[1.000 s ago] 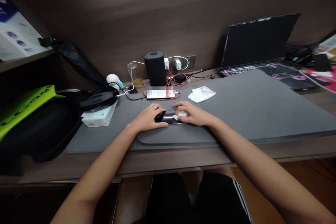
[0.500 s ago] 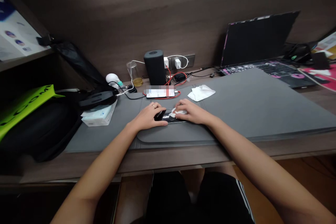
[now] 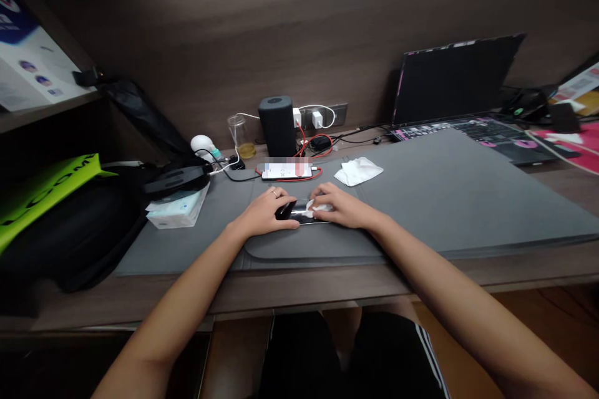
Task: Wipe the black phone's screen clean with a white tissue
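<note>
Risk noted: the black phone [image 3: 299, 209], lying on the grey mat [image 3: 444, 199] at the centre of the frame, could skid or twist if my right hand [image 3: 345, 206] pushes harder than my left hand [image 3: 267, 211] restrains it. The crumpled tissue [image 3: 322, 207] could tear under uneven pressure. Pose: my left hand clasps the phone's left end, thumb along the near edge; my right hand, knuckles up, pinches the tissue against the surface. Both forearms slant in from the lower corners.
</note>
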Demonstrator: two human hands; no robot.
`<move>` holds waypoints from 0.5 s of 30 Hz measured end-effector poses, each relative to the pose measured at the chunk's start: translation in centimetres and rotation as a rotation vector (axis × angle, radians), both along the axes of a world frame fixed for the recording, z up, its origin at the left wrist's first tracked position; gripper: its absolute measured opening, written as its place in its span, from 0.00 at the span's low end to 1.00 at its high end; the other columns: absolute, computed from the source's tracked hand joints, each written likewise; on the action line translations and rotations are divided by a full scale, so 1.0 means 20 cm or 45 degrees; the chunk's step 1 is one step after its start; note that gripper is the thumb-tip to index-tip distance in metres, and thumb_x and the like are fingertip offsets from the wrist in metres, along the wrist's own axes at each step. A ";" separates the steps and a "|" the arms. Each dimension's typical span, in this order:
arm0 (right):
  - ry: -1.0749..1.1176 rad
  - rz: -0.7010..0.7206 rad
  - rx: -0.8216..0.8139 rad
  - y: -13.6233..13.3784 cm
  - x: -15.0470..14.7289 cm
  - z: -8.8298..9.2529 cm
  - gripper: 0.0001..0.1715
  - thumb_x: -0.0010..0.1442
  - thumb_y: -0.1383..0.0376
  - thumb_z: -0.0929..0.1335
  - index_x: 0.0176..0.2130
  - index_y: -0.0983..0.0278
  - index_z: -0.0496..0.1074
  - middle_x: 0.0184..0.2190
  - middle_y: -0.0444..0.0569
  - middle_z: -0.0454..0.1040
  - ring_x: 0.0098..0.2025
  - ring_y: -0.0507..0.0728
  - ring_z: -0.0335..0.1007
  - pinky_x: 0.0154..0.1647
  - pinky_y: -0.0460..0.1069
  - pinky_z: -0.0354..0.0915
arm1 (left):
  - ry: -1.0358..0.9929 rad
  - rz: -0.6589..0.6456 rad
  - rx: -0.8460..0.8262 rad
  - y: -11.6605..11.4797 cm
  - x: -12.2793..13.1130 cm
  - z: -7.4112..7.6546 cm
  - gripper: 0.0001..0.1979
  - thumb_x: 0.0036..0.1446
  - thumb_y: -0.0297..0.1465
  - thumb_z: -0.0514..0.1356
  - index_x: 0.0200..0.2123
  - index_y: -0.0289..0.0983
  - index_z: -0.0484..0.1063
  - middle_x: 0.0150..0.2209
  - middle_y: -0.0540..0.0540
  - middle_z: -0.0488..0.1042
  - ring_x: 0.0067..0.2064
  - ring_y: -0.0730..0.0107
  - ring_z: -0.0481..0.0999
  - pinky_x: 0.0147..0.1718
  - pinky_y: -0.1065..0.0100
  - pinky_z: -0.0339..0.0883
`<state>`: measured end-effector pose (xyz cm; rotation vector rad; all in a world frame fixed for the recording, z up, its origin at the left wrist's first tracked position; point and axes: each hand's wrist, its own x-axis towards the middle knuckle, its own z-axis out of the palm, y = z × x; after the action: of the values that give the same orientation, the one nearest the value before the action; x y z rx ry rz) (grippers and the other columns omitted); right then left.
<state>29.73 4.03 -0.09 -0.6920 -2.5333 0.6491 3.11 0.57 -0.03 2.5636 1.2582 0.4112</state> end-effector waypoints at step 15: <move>-0.049 -0.078 0.069 0.02 0.03 0.00 0.14 0.65 0.60 0.67 0.44 0.60 0.81 0.54 0.57 0.70 0.58 0.66 0.65 0.61 0.63 0.60 | -0.002 0.008 -0.004 0.00 0.00 0.00 0.32 0.57 0.54 0.61 0.58 0.41 0.70 0.52 0.42 0.70 0.54 0.55 0.69 0.54 0.56 0.66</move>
<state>30.28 4.50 -0.12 -0.7670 -2.5441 0.5490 3.19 0.48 0.01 2.5567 1.2658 0.4123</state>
